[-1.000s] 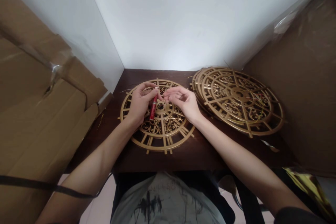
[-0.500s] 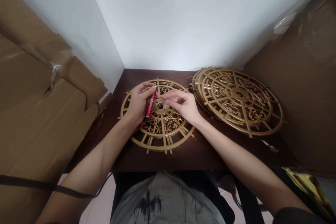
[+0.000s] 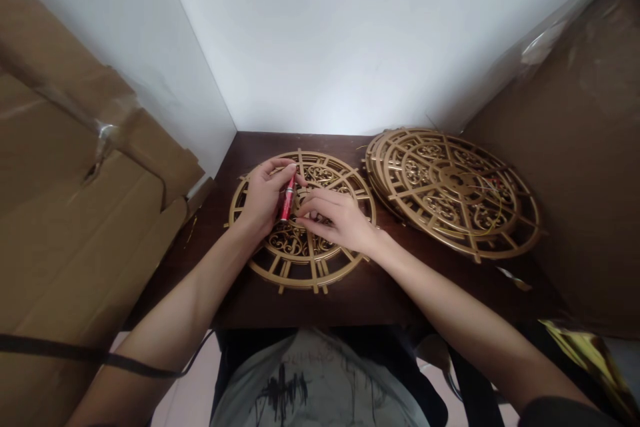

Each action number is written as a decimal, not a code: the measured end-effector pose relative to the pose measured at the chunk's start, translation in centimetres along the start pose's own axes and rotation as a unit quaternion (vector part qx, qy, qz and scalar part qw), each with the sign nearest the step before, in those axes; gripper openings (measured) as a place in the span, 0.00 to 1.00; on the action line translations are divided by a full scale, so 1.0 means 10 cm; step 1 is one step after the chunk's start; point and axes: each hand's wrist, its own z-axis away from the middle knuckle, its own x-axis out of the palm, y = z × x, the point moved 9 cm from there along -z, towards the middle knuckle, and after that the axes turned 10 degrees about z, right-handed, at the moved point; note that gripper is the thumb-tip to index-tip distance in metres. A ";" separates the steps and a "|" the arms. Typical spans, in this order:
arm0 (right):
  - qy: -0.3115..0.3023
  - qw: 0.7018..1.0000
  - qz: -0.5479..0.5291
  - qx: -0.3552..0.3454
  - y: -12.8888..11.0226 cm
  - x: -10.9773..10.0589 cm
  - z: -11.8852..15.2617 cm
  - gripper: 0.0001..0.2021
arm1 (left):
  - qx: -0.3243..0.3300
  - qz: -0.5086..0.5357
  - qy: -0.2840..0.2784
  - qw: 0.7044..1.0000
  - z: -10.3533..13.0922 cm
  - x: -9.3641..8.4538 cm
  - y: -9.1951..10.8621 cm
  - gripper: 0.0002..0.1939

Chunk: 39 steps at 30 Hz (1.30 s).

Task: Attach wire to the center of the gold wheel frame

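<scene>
My left hand (image 3: 267, 197) is closed around a slim red pen-like tube (image 3: 288, 203) with a silver band, held near upright over the centre of a round gold openwork frame (image 3: 300, 272) shaped like a clock face. Just right of the tube's lower end is my right hand (image 3: 337, 217), thumb and forefinger brought together above the hub. Whatever those fingertips pinch is too small to make out. The frame lies flat on the dark brown table (image 3: 250, 310), and both hands cover part of its middle.
To the right, several similar gold frames (image 3: 465, 213) lie in a tilted stack, with a thin yellow wire (image 3: 500, 213) on top. A small pale-tipped tool (image 3: 515, 278) rests beside them. Cardboard (image 3: 75, 213) stands at the left, more cardboard (image 3: 565, 180) at the right, and a white wall (image 3: 350, 47) behind.
My right hand has dropped slightly toward me and left, from the tube's upper part to its lower end. The thin reddish strands at its fingertips no longer show. My left hand stays put.
</scene>
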 end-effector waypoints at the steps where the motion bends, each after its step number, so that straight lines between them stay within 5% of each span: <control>1: 0.000 1.000 0.008 -0.006 -0.01 0.00 0.00 0.06 | 0.000 -0.003 0.000 1.000 0.00 -0.01 0.00 0.13; 33: 0.013 0.996 0.083 -0.036 -0.11 -0.01 0.00 0.07 | 0.039 -0.050 0.004 0.998 0.04 0.02 0.00 0.16; 39: -0.022 0.996 0.089 -0.015 -0.08 0.06 0.01 0.06 | 0.043 -0.056 -0.001 0.997 0.05 0.03 0.00 0.16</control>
